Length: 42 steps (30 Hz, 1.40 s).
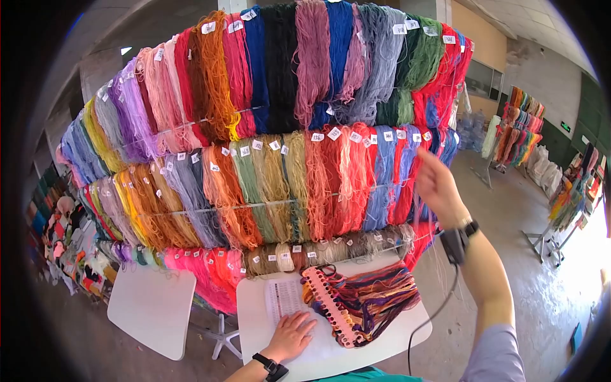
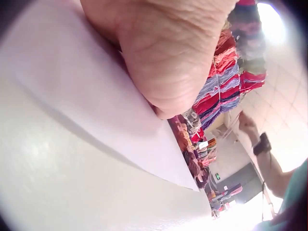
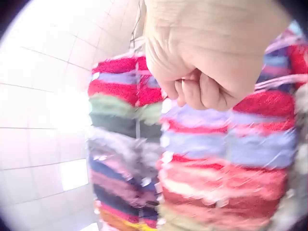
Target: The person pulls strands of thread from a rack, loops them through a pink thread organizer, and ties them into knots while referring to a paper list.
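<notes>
Yarn (image 1: pixel 312 57) hangs in big bunches of many colors, in rows on a tall rack (image 1: pixel 254 205) that stands behind the white counter (image 1: pixel 398 334). On the counter lies a bundle of mixed threads (image 1: pixel 388 293), joined to a long pink card (image 1: pixel 332 305) with holes down its sides. Left of the card is a sheet of paper (image 1: pixel 280 298) with small print in a grid.

The left hand (image 1: pixel 289 337) lies flat on the paper, its fingers straight and a bit apart, with nothing in them. A light press there should be enough to stop the sheet from sliding.

The right hand (image 1: pixel 438 188) is up by the red and purple yarn at the right end of the middle row. Its fingers are curled in narrow, and they seem to pinch a few thin threads (image 2: pixel 232 126), though the blur hides just how many. A slow, soft pull would be best, because a fast tug could make knots or drag the next bunch along. It would help to look at the little white tags (image 1: pixel 335 133) too, since some colors look much the same.
</notes>
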Each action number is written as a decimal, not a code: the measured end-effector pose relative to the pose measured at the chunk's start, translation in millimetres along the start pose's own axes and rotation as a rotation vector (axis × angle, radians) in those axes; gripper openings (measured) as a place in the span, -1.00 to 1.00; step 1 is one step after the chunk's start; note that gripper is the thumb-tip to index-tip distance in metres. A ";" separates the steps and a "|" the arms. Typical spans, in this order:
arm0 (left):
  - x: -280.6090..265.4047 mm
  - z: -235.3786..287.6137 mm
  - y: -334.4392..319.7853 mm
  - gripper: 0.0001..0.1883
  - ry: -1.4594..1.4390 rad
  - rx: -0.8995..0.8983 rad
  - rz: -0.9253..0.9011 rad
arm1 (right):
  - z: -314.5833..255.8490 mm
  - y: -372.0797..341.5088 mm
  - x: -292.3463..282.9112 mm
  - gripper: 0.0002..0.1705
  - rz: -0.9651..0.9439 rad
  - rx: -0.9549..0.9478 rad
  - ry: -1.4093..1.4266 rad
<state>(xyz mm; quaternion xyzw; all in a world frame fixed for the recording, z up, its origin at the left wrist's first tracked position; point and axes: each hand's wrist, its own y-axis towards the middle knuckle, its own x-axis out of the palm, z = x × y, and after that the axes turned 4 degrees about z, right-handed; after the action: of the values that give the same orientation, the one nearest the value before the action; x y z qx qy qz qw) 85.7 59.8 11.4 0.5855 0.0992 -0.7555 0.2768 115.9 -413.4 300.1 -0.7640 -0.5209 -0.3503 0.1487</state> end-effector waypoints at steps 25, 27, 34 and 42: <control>-4.9 1.6 2.0 -0.46 -0.003 -0.032 -0.020 | 7.5 121.9 188.2 -0.98 0.024 -0.732 -0.225; -4.3 1.5 2.0 -0.45 -0.006 -0.030 -0.014 | 2.0 108.8 187.5 -0.94 -0.030 -0.648 -0.179; 1.7 -1.6 0.1 -0.44 0.019 -0.024 -0.021 | -5.8 110.3 170.4 -0.92 -0.277 -0.450 -0.088; 0.5 -0.1 -0.2 -0.44 0.030 -0.020 -0.008 | -4.3 106.0 169.5 -0.97 -0.310 -0.446 -0.085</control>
<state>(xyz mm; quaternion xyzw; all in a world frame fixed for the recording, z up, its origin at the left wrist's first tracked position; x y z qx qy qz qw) 85.5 59.9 10.9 0.5936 0.1133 -0.7465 0.2784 245.6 -342.5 434.7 -0.7032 -0.5473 -0.4425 -0.1009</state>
